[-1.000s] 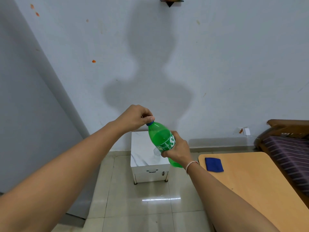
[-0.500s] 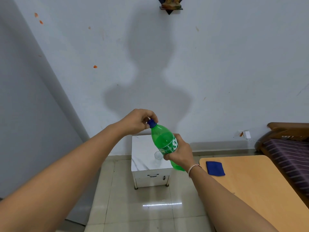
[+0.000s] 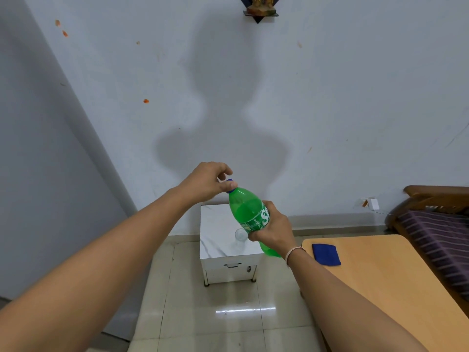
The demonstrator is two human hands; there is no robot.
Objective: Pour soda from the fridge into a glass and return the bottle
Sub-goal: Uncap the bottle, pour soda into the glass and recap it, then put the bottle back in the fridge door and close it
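A green soda bottle (image 3: pixel 247 211) with a blue cap (image 3: pixel 230 190) is held tilted in the air, neck up and to the left. My right hand (image 3: pixel 272 231) grips its lower body around the label. My left hand (image 3: pixel 209 181) pinches the cap with thumb and fingers. Below the bottle, a small clear glass (image 3: pixel 239 235) stands upright on a white marble-topped cabinet (image 3: pixel 215 229), partly hidden behind my right hand.
A wooden table (image 3: pixel 396 280) at the right carries a blue cloth (image 3: pixel 326 254). A striped sofa (image 3: pixel 441 235) sits beyond it at the far right. The grey fridge side (image 3: pixel 43 174) fills the left. A tiled floor (image 3: pixel 203 313) lies below, with a wall behind the cabinet.
My left-hand fingers have shifted around the cap, as if twisting it. The bottle and my right hand stay almost in place. The view has tipped slightly.
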